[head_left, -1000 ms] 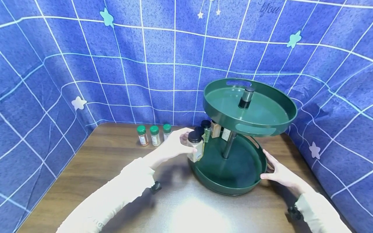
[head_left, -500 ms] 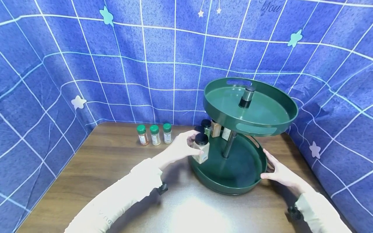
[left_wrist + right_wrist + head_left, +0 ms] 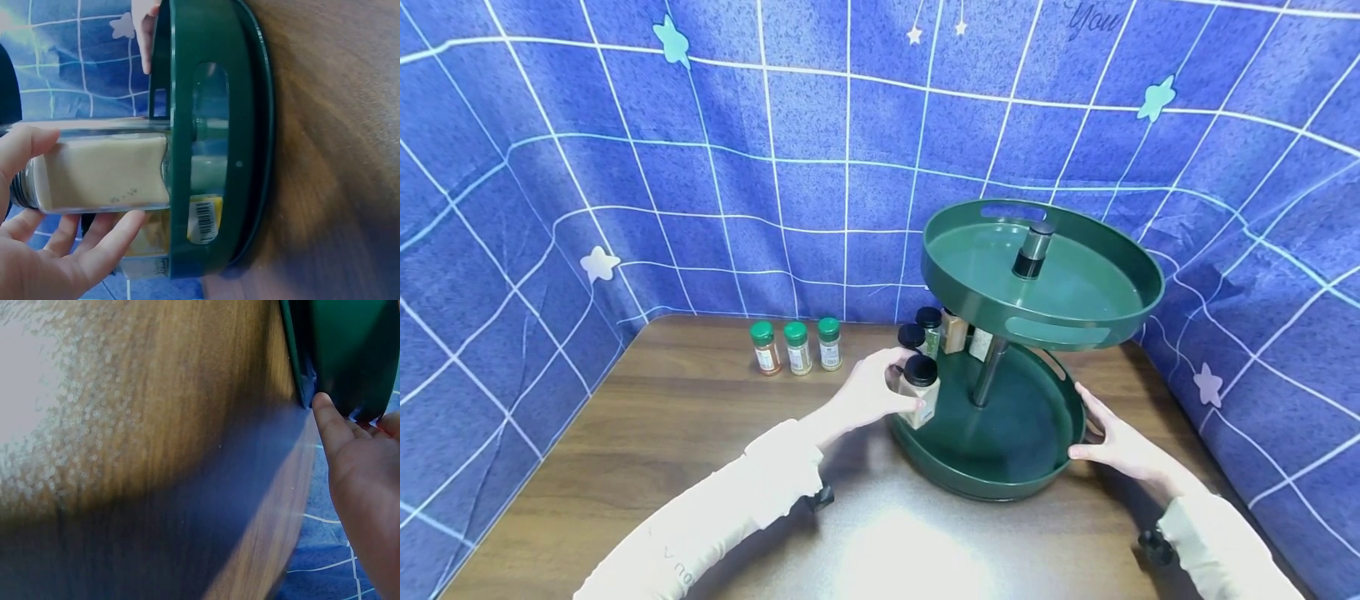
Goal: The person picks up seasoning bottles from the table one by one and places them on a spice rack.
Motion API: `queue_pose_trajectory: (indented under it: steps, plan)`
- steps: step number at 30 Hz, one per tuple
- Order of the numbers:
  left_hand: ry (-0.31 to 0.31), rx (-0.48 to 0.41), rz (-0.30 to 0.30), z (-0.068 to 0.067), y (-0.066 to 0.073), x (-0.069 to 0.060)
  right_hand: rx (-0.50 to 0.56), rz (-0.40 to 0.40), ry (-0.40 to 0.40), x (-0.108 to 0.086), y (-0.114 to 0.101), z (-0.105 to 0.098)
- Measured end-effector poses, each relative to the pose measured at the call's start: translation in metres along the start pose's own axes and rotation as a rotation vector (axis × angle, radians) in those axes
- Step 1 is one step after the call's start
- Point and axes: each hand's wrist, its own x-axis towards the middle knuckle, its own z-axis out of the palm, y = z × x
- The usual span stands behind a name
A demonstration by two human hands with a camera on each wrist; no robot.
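Observation:
My left hand [image 3: 872,390] grips a square spice jar [image 3: 919,400] with a black lid and pale cream powder. The jar stands nearly upright at the left side of the lower tier [image 3: 1022,442] of a green two-tier turntable. In the left wrist view, thumb and fingers lie on either side of the jar [image 3: 109,172], and its lower end meets the tier's slotted wall [image 3: 181,144]. Whether it touches the tier's floor cannot be told. My right hand [image 3: 1120,442] rests on the lower tier's outer right wall, its thumb [image 3: 328,415] against the green side.
Several black-lidded jars [image 3: 929,329] stand along the lower tier's back left, partly under the upper tier [image 3: 1090,287]. Three green-capped spice bottles [image 3: 797,348] are lined up at the table's back left. Blue checked cloth [image 3: 737,183] hangs behind the wooden table [image 3: 700,417].
My left hand has carried the jar rightward and slightly down, over the lower tier. The third green-capped bottle and the black-lidded jar behind are less covered now. My right hand has stayed put.

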Motion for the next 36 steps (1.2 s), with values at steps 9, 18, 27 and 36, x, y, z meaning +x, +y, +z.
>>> queue_pose_trajectory:
  steps: [9,18,27,36]
  plan:
    - [0.072,0.078,0.047,0.008,-0.004,-0.006,-0.027,0.022,0.005,0.0,-0.001,0.0]
    - [0.077,0.135,0.033,0.012,-0.004,-0.012,-0.005,0.009,0.004,-0.001,0.0,0.001]
    - [0.066,0.142,0.0,0.016,-0.008,-0.015,0.017,-0.004,0.003,0.0,0.002,0.002]
    - [0.039,0.169,0.036,0.02,-0.012,-0.016,0.045,-0.025,0.006,0.0,0.002,0.003]
